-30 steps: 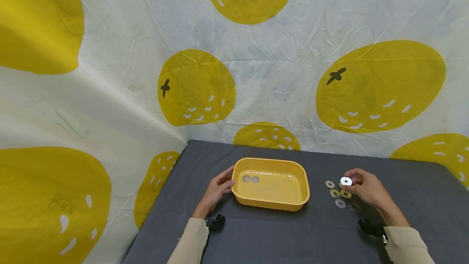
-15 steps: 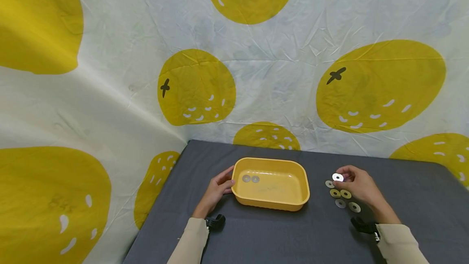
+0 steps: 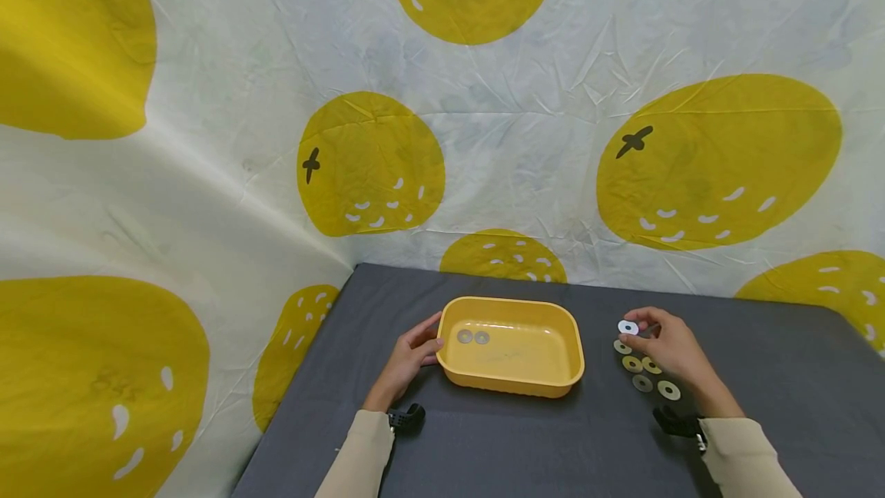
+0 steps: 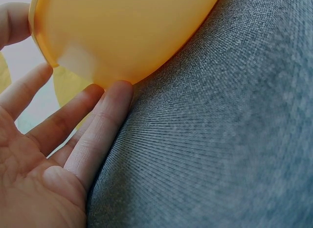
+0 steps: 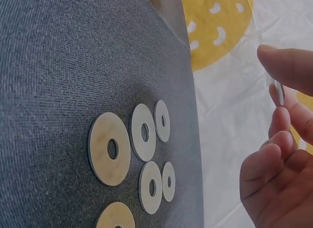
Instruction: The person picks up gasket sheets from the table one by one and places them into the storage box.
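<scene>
My right hand [image 3: 672, 344] pinches a silvery washer [image 3: 628, 327] between thumb and fingers, above the far end of a group of flat washers [image 3: 668, 390] lying on the cloth. In the right wrist view the held washer [image 5: 279, 93] shows edge-on. Some loose washers look silvery, others brassy, like the large one [image 5: 110, 162] nearest that camera. On the left, my left hand [image 3: 408, 360] rests straight fingers against the outside of a yellow plastic tray [image 3: 512, 386]; its fingertips touch the tray wall [image 4: 132, 42] in the left wrist view. Two washers [image 3: 473, 337] lie side by side inside the tray.
A dark grey cloth [image 3: 512, 452] covers the table. Behind and to the left hangs a white curtain [image 3: 512, 167] with yellow fruit prints, meeting the table's far edge. The washer group lies to the right of the tray.
My right hand has moved left and slightly away from me with the washer, uncovering washers beneath it. The left hand and tray have stayed put.
</scene>
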The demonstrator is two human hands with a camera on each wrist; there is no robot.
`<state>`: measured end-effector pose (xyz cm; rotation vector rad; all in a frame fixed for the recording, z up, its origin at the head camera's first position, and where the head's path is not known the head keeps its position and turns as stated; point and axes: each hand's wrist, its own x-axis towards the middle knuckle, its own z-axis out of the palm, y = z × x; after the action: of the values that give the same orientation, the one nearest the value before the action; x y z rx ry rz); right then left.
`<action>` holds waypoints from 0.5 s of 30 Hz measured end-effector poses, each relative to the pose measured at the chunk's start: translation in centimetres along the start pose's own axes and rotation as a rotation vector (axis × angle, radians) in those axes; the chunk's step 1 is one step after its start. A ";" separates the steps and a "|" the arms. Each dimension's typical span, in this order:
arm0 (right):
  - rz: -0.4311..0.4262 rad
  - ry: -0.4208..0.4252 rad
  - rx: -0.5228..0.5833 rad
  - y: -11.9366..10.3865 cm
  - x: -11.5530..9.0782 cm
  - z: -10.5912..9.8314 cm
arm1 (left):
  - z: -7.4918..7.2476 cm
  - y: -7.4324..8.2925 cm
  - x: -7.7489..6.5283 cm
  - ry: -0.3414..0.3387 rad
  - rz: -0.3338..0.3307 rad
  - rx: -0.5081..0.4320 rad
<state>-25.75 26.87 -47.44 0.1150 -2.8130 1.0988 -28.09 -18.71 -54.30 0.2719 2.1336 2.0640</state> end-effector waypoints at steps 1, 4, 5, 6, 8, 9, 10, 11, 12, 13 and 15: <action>-0.004 0.002 0.001 0.0 0.1 0.0 | 0.0 0.0 0.0 0.000 -0.001 0.001; -0.005 0.008 -0.002 0.1 0.3 0.2 | 0.0 0.1 0.0 0.000 -0.009 0.002; -0.003 0.010 -0.003 0.1 0.3 0.2 | 0.0 0.1 0.0 -0.001 -0.007 0.005; 0.000 0.010 -0.003 0.1 0.4 0.3 | 0.0 0.1 0.0 -0.002 -0.008 0.006; 0.007 0.012 -0.006 0.1 0.5 0.4 | 0.0 0.1 0.0 -0.004 -0.005 0.006; 0.009 0.013 -0.006 0.0 0.5 0.4 | 0.0 0.1 0.1 -0.003 -0.005 0.005; 0.010 0.014 -0.006 -0.1 0.6 0.4 | 0.0 0.1 0.1 -0.005 0.002 0.007; 0.009 0.019 -0.009 -0.1 0.6 0.5 | 0.0 0.1 0.1 -0.006 0.002 0.008; 0.007 0.022 -0.009 -0.2 0.7 0.5 | 0.0 0.1 0.1 -0.005 0.001 0.009; 0.004 0.026 -0.009 -0.3 0.7 0.6 | 0.0 0.1 0.1 -0.005 0.002 0.013; -0.004 0.031 -0.006 -0.4 0.8 0.6 | 0.0 0.1 0.1 -0.004 0.002 0.015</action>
<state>-26.58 26.11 -47.50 0.1021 -2.7878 1.0817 -28.22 -18.68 -54.18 0.2802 2.1478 2.0473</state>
